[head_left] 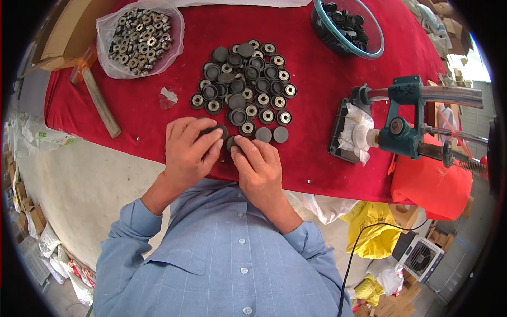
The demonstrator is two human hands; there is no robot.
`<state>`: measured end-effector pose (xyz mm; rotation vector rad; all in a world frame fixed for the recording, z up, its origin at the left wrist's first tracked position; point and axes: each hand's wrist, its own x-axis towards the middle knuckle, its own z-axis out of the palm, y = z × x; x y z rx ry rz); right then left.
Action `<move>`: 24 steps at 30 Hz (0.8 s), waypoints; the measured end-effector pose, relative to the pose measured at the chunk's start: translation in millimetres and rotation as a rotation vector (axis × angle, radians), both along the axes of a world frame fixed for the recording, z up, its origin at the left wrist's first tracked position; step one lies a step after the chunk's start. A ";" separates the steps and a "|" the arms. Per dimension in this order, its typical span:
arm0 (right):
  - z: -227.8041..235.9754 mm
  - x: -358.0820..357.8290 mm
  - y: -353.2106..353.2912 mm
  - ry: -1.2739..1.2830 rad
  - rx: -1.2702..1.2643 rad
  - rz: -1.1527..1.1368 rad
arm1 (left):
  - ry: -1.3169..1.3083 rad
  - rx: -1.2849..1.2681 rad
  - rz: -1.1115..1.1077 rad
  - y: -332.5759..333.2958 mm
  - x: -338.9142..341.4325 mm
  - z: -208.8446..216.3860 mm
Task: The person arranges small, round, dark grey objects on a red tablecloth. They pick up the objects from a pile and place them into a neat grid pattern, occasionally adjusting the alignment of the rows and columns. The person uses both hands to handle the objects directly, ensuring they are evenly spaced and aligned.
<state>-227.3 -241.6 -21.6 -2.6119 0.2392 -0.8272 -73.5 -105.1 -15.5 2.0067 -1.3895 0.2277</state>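
Observation:
At the table's front edge, my left hand (pixel 191 150) is closed, its fingers pinching a round black plastic cap (pixel 217 128). Beside it my right hand (pixel 260 171) grips another black cap (pixel 231 141) between thumb and fingers. Just beyond both hands lies a loose heap of black caps (pixel 262 84). Several of them face up with a silver ball bearing (pixel 267 115) seated in the middle; others show a plain dark face. Two plain caps (pixel 272 134) sit side by side to the right of my right hand's fingertips.
On the red cloth (pixel 311 116) stand a plastic bag of bearings (pixel 140 42), a mallet (pixel 100 100) with a wooden handle, and a clear tub (pixel 348 29) of black parts. A green hand press (pixel 404 119) lies at right. A red bag (pixel 433 185) hangs over the edge below it.

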 end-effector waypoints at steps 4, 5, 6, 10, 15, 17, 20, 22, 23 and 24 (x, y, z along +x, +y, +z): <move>4.0 6.5 -3.4 0.031 0.020 0.005 | 0.061 -0.025 0.041 -15.1 9.5 12.2; 2.5 5.6 -3.4 0.034 0.011 0.009 | 0.062 -0.031 0.052 -19.8 10.7 12.9; 0.7 5.1 -4.0 0.039 0.002 0.012 | 0.080 -0.026 0.051 -26.1 11.7 13.6; -2.2 1.9 -2.8 0.050 -0.047 0.003 | 0.104 0.031 0.007 -39.8 14.2 14.3; -6.5 -5.9 11.1 0.055 -0.152 -0.088 | 0.096 0.101 -0.028 -44.5 17.2 6.8; -8.7 -9.8 17.4 0.069 -0.172 -0.124 | 0.140 0.084 -0.031 -45.4 16.6 5.1; -7.8 -10.8 20.7 0.086 -0.154 -0.152 | 0.202 0.021 -0.048 -46.6 17.5 0.1; 0.0 -6.0 17.5 0.097 -0.092 -0.151 | 0.349 -0.003 -0.034 -45.3 18.7 2.0; 2.3 -3.2 13.8 0.099 -0.065 -0.134 | 0.476 0.000 -0.007 -41.7 18.2 6.6; 3.5 -1.5 9.3 0.102 -0.036 -0.119 | 0.605 0.007 0.019 -38.3 18.4 10.1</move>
